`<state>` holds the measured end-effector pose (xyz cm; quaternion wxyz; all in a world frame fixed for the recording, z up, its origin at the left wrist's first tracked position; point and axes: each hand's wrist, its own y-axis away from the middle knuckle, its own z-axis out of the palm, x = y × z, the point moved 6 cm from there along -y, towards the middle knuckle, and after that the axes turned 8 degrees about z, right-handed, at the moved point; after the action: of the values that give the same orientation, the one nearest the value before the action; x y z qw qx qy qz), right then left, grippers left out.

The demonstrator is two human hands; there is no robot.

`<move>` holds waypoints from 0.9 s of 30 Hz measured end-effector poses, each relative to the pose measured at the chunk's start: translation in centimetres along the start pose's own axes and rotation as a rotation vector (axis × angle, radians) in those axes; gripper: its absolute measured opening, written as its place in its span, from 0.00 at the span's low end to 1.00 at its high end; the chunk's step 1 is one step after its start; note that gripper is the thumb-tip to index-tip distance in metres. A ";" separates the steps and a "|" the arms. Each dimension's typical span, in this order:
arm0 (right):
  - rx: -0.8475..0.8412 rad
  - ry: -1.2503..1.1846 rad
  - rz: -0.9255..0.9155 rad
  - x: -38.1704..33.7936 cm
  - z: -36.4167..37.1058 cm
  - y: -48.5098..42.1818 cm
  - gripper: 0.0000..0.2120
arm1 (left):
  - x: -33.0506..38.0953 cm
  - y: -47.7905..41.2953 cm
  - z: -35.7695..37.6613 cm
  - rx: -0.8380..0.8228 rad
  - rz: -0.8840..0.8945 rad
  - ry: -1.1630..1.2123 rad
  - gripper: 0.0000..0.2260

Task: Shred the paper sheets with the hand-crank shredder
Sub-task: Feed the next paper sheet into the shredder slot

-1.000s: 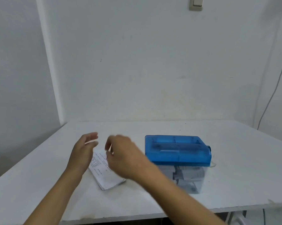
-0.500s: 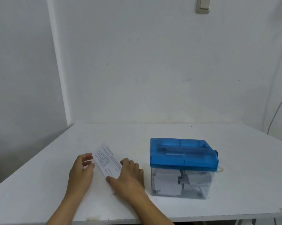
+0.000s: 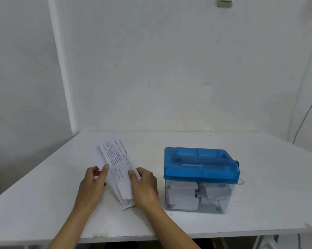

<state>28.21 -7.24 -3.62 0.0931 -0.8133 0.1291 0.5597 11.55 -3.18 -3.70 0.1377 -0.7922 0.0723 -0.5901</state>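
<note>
Plain white table (image 3: 43,203), back edge up against the wall. The top's a bit scuffed, and the front edge has a stained, chipped patch (image 3: 100,235). Sitting on it right of the middle is the shredder (image 3: 200,164), a blue lid over a clear bin full of paper bits. Just left of that are the papers (image 3: 115,159), near end down on the tabletop, far end tilted up off it.

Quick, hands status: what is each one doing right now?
left hand: pinches the left edge of the paper sheets.
right hand: grips the right edge of the same sheets.
</note>
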 end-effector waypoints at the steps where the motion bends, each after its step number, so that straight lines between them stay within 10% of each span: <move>1: 0.003 -0.011 0.001 0.0 0.0 0.0 0.15 | 0.0 0.0 0.4 -0.056 0.009 0.026 0.14; 27: 0.058 -0.106 0.039 -0.2 -0.9 0.4 0.04 | -1.7 -1.1 0.1 0.042 0.060 -0.224 0.20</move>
<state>28.81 -7.86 -3.12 0.1124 -0.7769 0.1559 0.5996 11.08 -1.64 -4.91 0.1791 -0.8475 0.0677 -0.4950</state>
